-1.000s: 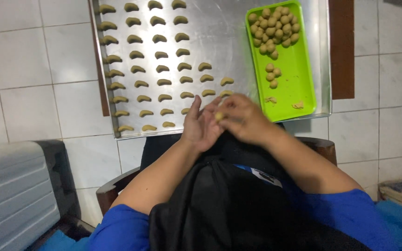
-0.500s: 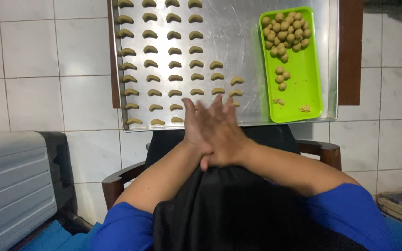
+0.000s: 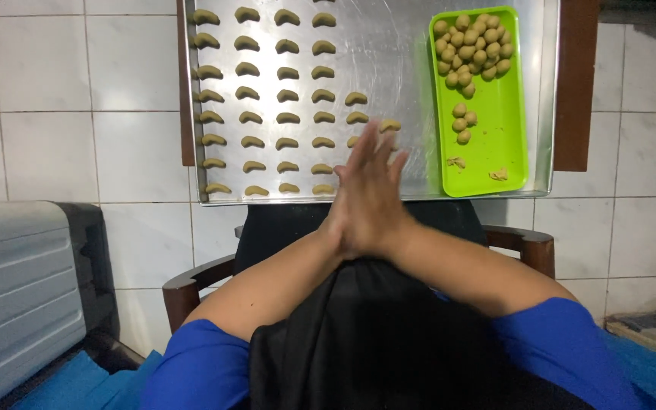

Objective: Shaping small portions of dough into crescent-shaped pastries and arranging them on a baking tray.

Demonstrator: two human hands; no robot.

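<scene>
Both forearms rise from blue short sleeves and converge toward the middle, meeting at the wrists. The left hand (image 3: pixel 354 199) and the right hand (image 3: pixel 381 201) are pressed flat together, palm against palm, with the right lying partly over the left. The fingers (image 3: pixel 373 148) are stretched out straight and slightly fanned, pointing away from the body, their tips a little blurred. Whether anything lies between the palms cannot be seen. Both elbows are bent and spread wide.
</scene>
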